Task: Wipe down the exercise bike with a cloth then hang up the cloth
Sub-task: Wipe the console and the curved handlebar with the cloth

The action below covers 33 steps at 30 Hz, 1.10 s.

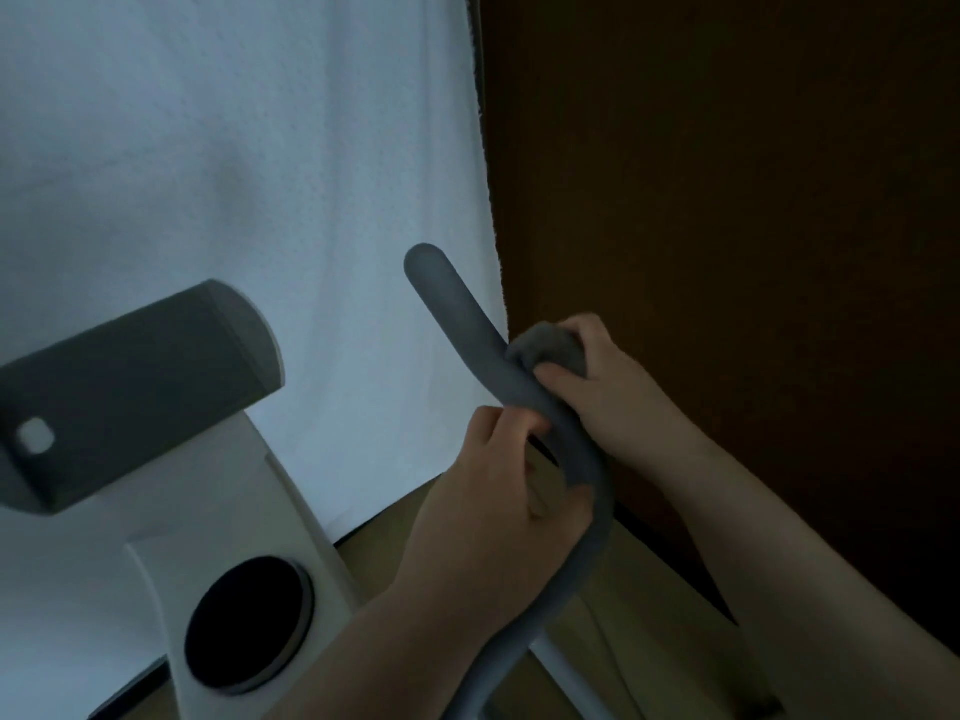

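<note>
A grey cloth, bunched into a wad, is sitting against the curved grey foam handlebar of the exercise bike, just right of the frame's centre. The right hand is clutching the cloth, fingers wrapped over the top of the wad and the thumb pressing at its lower edge where it is meeting the bar. The handlebar is running from its rounded tip at about 11 o'clock of the cloth, down past the cloth, then bending and descending toward 6 o'clock at the bottom edge of the frame.

The left hand is gripping the same handlebar just below the cloth, at about 7 o'clock from it, fingers curled around the bar and the forearm coming in from the bottom edge.

Out at 9 o'clock from the hands, the bike's grey console housing is tilting over a white column; a black round knob is sitting in that column at about 8 o'clock. A white towel or sheet is hanging behind the bike, filling the upper left. A dark brown wooden panel is taking up the right side, and a strip of wooden floor is showing below the hands.
</note>
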Each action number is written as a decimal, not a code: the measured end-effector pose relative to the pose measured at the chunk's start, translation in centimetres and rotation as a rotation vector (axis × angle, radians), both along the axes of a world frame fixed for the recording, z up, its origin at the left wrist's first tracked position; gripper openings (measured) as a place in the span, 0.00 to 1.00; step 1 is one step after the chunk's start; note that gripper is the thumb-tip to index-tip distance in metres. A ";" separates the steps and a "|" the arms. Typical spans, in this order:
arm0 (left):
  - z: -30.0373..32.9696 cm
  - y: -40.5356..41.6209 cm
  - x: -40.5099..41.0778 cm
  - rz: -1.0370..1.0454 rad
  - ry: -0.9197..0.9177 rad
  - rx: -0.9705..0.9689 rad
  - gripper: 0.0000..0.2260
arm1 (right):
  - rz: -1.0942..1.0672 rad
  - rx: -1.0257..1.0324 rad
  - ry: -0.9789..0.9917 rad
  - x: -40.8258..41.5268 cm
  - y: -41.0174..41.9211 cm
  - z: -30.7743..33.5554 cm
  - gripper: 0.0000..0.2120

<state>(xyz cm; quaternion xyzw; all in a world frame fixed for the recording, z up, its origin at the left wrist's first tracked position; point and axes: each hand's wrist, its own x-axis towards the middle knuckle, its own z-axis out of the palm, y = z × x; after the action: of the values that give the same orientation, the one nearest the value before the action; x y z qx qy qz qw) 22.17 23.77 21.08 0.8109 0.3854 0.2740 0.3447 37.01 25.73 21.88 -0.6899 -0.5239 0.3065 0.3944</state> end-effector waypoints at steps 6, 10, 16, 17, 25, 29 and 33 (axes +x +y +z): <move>-0.2 0.1 -0.6 -0.039 0.073 -0.037 0.09 | -0.029 0.068 0.147 -0.7 1.7 -0.8 0.18; -0.9 0.4 -0.2 -0.033 0.124 -0.001 0.10 | 0.039 0.027 0.275 0.4 2.3 -0.7 0.17; -0.4 0.7 -0.5 -0.022 0.127 -0.042 0.11 | 0.121 0.213 0.204 -0.1 4.2 -0.8 0.19; -0.4 0.6 -0.5 -0.023 0.116 -0.036 0.12 | 0.141 0.207 0.236 0.2 3.7 -1.0 0.19; -0.5 0.6 -0.8 -0.019 0.104 -0.045 0.13 | 0.166 0.298 0.302 -0.9 7.8 0.8 0.22; -0.6 0.7 -0.6 -0.027 0.114 -0.019 0.13 | 0.164 0.251 0.393 -0.5 7.9 0.5 0.20; -0.9 0.8 -0.5 0.007 0.100 -0.030 0.13 | 0.218 0.327 0.361 -1.4 10.4 2.6 0.19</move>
<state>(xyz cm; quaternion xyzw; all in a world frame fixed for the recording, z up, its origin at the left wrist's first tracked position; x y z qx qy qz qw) 21.63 24.53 20.22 0.8169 0.4092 0.2287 0.3362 35.60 36.08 24.50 -0.4906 -0.5590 0.3763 0.5524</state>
